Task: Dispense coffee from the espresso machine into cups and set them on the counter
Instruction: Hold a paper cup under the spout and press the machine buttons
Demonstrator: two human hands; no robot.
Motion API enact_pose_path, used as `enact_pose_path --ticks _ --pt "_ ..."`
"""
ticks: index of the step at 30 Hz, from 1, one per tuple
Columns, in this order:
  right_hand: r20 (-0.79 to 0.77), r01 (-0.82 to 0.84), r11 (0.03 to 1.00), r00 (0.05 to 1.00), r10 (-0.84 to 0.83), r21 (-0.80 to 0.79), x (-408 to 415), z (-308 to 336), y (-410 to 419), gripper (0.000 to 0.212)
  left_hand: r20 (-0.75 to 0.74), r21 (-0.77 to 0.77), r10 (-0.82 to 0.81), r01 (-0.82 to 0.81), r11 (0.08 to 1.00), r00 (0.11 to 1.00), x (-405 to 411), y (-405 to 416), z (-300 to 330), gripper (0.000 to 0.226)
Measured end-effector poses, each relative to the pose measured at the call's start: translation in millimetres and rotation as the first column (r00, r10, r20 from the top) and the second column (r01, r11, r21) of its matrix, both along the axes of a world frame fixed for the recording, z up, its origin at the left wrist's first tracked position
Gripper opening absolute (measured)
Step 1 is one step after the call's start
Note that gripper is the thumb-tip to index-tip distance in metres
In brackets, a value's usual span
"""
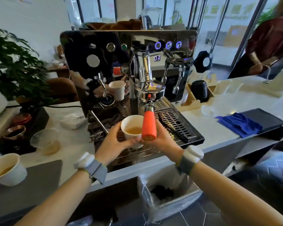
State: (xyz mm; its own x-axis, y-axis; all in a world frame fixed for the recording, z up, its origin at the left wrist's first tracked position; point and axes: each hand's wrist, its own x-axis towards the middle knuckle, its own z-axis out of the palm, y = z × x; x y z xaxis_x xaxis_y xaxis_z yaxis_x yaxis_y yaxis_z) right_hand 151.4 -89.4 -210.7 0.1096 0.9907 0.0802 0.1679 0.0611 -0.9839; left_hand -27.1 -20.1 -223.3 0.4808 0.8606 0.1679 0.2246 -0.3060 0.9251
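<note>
A chrome espresso machine (104, 51) stands on the white counter (219, 121). Its portafilter with an orange handle (149, 124) points toward me. A white paper cup (129, 136) with light brown coffee sits over the drip tray (183, 126), left of the handle. My left hand (114, 141) grips the cup's left side. My right hand (162, 141) holds its right side, partly hidden behind the orange handle. A second white cup (8, 173) holding coffee stands at the near left on a grey mat.
A clear glass (47, 142) and dark bowls (15, 132) sit left of the machine, with a plant (15, 66) behind. A blue cloth (238, 124) lies on a black tray at right. A lined bin (167, 193) stands below the counter. A person (268, 46) stands far right.
</note>
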Motion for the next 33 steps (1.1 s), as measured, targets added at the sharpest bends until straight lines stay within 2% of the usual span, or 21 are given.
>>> enact_pose_path --ticks 3,7,10,12,17,19,26,29,33 --pt "0.011 -0.027 1.000 1.000 0.027 0.002 26.1 -5.1 7.1 0.066 -0.048 -0.003 0.015 -0.015 1.000 0.999 25.5 4.9 -5.3 0.094" --pt "-0.004 -0.036 0.999 0.999 0.036 0.005 45.9 -8.8 17.5 0.067 -0.057 0.025 0.045 -0.044 0.999 0.997 43.1 12.5 -14.2 0.074" --pt "-0.006 -0.064 0.998 0.998 0.064 0.008 58.3 -12.0 25.0 0.068 -0.048 -0.026 0.068 -0.069 0.997 0.997 56.2 28.9 -28.3 0.080" --pt "0.000 -0.071 0.997 0.997 0.071 0.007 59.9 -12.5 27.7 0.070 -0.089 -0.044 0.052 -0.057 0.997 0.995 56.1 37.0 -34.4 0.073" --pt "-0.007 -0.092 0.996 0.996 0.092 -0.018 62.8 -15.0 28.6 0.073 -0.166 -0.011 0.142 -0.146 0.989 0.976 55.1 32.8 -41.7 0.105" --pt "-0.002 -0.094 0.995 0.996 0.094 -0.028 64.2 -15.0 27.2 0.074 -0.180 0.025 0.181 -0.179 0.983 0.967 55.3 31.8 -42.7 0.110" --pt "-0.009 -0.101 0.994 0.995 0.101 -0.051 64.1 -14.0 21.5 0.077 -0.176 -0.055 0.035 -0.046 0.997 0.984 56.1 27.5 -36.3 0.107" --pt "-0.006 -0.110 0.991 0.994 0.110 -0.077 67.3 -13.0 18.8 0.082 -0.123 -0.105 0.006 -0.019 0.994 0.992 52.0 17.3 -25.1 0.101" --pt "0.057 -0.083 0.993 0.994 0.088 -0.084 76.3 -5.1 12.0 0.092 -0.153 -0.064 -0.008 -0.002 0.998 0.988 33.6 11.2 -7.9 0.091"
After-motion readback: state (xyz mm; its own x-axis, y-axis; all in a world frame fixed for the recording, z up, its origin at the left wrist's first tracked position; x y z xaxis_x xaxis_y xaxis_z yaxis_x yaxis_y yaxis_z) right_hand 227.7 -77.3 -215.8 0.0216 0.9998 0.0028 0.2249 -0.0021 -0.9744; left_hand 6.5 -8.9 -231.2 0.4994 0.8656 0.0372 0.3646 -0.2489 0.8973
